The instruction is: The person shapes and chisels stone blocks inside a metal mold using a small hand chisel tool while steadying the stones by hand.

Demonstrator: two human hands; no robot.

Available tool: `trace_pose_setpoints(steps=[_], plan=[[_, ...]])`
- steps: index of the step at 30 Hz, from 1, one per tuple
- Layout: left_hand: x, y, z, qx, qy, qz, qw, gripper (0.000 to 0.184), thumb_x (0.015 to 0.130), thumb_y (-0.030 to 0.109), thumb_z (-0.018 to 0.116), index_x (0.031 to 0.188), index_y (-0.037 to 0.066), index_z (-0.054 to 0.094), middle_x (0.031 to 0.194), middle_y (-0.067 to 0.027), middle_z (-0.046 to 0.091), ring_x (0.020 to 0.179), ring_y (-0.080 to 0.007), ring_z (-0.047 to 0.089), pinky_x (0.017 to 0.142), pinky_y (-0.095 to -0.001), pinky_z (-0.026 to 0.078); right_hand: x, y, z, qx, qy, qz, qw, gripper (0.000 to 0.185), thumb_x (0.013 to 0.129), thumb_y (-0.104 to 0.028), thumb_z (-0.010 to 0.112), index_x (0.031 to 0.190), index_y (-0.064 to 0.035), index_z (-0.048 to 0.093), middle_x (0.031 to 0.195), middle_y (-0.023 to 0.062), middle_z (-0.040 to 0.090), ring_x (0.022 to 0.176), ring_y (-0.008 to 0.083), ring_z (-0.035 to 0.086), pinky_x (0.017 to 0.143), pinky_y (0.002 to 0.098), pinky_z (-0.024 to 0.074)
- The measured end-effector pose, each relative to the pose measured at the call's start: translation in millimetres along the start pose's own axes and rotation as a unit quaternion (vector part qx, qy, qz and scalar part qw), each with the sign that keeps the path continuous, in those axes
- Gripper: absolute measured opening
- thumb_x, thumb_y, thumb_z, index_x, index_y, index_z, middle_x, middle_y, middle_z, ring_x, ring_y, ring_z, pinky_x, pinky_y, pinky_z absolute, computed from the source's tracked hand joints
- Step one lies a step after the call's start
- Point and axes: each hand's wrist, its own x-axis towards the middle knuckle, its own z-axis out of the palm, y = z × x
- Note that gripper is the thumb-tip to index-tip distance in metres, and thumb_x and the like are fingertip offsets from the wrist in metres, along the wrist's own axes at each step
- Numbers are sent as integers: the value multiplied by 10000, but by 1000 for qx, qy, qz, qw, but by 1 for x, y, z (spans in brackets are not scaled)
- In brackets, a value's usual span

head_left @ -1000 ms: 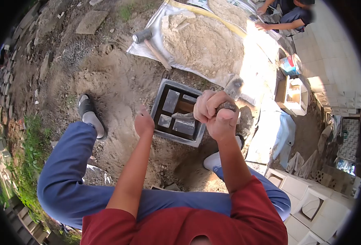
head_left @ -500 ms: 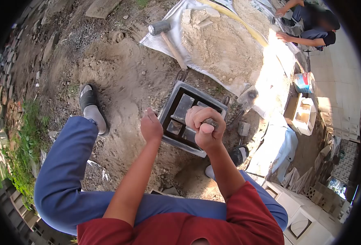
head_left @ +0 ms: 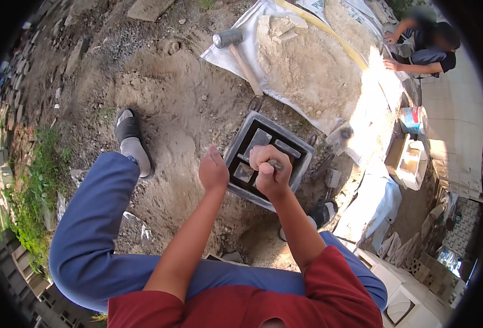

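Observation:
A square grey metal mould (head_left: 244, 128) lies on the dirt between my feet. Dark gaps and several flat grey blocks show inside it. My right hand (head_left: 271, 169) is over the mould's right half, its fingers wrapped round a rod-like tool (head_left: 276, 164). Only the tool's rounded grey end shows above the fist; its lower part is hidden. My left hand (head_left: 214, 170) is beside the mould's left edge, fingers curled inward. What it holds, if anything, is hidden, and I cannot tell whether it touches the rim.
Ahead, a sledgehammer (head_left: 227, 38) lies partly on a white sheet (head_left: 263, 54) under heaped sandy material (head_left: 307, 71). A small trowel-like tool (head_left: 331, 179) is right of the mould. Another person (head_left: 427, 54) crouches far right, near a bucket (head_left: 412, 119) and a pale box (head_left: 411, 164).
The whole view has shifted slightly, so the mould and ground appear further right and lower. My right hand keeps its grip on the tool above the mould; my left stays at the left edge.

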Motion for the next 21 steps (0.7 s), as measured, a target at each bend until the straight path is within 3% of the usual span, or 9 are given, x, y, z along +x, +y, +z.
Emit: trace_pose_setpoints(steps=[5,8,12,18,20,21], plan=[[1,-1,2,-25,8,-10,1000,557,1059,407,323,814,37,661,783,-234,662,776,-467,626,718,-550,463,0,-27,2,30,18,-50,998,581,950,-557,597,723,-52,419,635,0,389,521,121,346,498,295,279],[0,-4,3,-16,3,-2,1000,563,1059,412,323,807,36,657,775,-238,658,767,-473,619,711,-556,460,-20,15,-10,18,4,-28,999,550,975,-518,616,742,-42,469,615,21,437,528,144,428,479,290,291],[0,-6,1,-16,-13,5,1000,564,1061,414,321,822,27,654,782,-244,655,760,-478,613,702,-564,455,-1,-15,4,5,-26,-23,999,526,990,-513,594,763,-60,453,625,17,423,539,151,431,489,299,311],[-1,-5,3,-3,-2,30,1000,546,1066,396,329,853,10,650,847,-252,663,796,-473,620,735,-563,464,-2,0,-2,-25,-41,-1,999,607,956,-613,573,749,-61,427,624,-1,386,536,130,409,486,292,290],[-5,-6,4,-6,-7,31,999,548,1068,393,327,853,7,651,846,-253,661,805,-473,621,743,-560,466,1,-14,-3,18,-18,14,1000,630,937,-641,569,746,-58,425,624,-11,374,541,121,395,487,286,275],[-1,-4,3,-9,0,28,1000,550,1069,390,325,852,4,651,845,-253,659,815,-473,622,750,-558,468,-4,-12,-7,47,-27,-25,998,652,925,-667,554,739,-56,422,626,-14,377,543,120,386,490,282,273]])
